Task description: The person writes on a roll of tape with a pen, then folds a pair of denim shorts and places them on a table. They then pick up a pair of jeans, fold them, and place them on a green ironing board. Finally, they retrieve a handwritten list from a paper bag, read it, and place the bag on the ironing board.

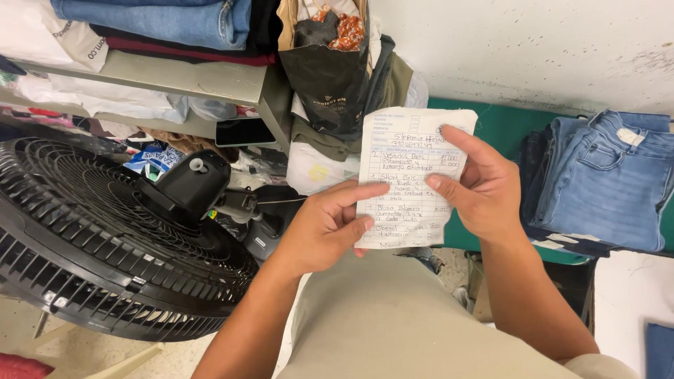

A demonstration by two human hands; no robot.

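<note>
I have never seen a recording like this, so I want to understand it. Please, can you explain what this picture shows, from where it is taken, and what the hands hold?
There is no machine here. A person wears a camera on the head, and it looks down at that person's own two bare hands.

Both hands hold one thing: a small paper slip, a printed form with handwriting on it. The left hand pinches its lower left edge. The right hand holds its right side, thumb on the front.

Around them: a big black fan lies tilted at the left. Above it, a shelf carries folded clothes. A dark paper bag stands behind the slip. At the right, folded jeans rest on a green surface. The beige cloth at the bottom seems to be the person's own clothing.
</note>
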